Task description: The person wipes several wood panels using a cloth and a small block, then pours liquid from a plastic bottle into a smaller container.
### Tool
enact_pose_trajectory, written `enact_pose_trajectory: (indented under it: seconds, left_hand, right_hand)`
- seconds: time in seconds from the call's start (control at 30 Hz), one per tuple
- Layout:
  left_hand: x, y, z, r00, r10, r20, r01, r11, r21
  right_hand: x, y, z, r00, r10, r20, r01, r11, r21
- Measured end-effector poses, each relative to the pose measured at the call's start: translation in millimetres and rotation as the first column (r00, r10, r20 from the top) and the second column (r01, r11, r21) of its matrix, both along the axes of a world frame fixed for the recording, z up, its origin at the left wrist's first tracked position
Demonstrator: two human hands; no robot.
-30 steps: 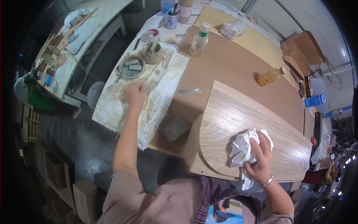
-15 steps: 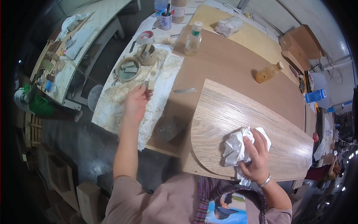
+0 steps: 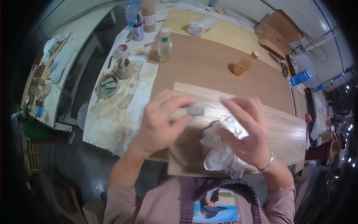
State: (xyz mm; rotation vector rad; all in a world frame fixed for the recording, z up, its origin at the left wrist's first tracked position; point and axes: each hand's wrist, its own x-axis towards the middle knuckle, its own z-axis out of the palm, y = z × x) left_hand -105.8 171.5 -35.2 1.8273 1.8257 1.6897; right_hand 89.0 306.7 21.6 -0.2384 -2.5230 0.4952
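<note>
A small grey rectangular block (image 3: 195,110) is pinched between the thumb and fingers of my left hand (image 3: 164,123), above the left part of the wood-grain board (image 3: 279,130). My right hand (image 3: 250,130) faces it from the other side, thumb and index finger spread apart. A crumpled white cloth (image 3: 220,149) sits on the board under that hand and hangs toward its front edge. The thumb overlaps the cloth, but its fingers do not close around it. Both hands are slightly blurred.
Left of the board, a stained white sheet (image 3: 108,123) carries a bowl (image 3: 108,85) of grey-green pieces and a second container (image 3: 123,68). A clear bottle (image 3: 164,48) and an amber-filled bottle (image 3: 245,64) stand farther back. An open cardboard box (image 3: 278,33) is at the far right.
My left hand has come from the stained sheet to above the board with the grey block. My right hand has loosened from the cloth and lifted. The view has shifted right.
</note>
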Motion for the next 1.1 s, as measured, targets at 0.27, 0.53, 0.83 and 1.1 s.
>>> enact_pose_trajectory:
  seconds: [0.27,0.53,0.83,1.1]
  left_hand:
    - [21.2,10.2,-1.7,0.998,-0.05,0.032,0.049,0.998,0.028]
    - [79.8,19.0,-18.8,0.772,-0.388,-0.504,0.275,0.918,-0.286]
    - [1.3,-65.4,-13.4,0.987,-0.158,-0.016,0.157,0.987,-0.024]
    - [-40.1,-123.3,-36.7,0.984,0.158,0.086,-0.156,0.987,-0.033]
  right_hand:
    - [-12.7,21.0,-7.6,0.999,-0.005,-0.053,-0.003,0.988,-0.152]
    - [-42.1,52.0,-38.1,0.949,-0.317,-0.009,0.197,0.611,-0.767]
    - [-135.0,21.1,-77.7,0.929,-0.368,0.047,0.34,0.795,-0.502]
    - [-156.1,6.3,-85.1,0.907,-0.408,0.104,0.417,0.837,-0.353]
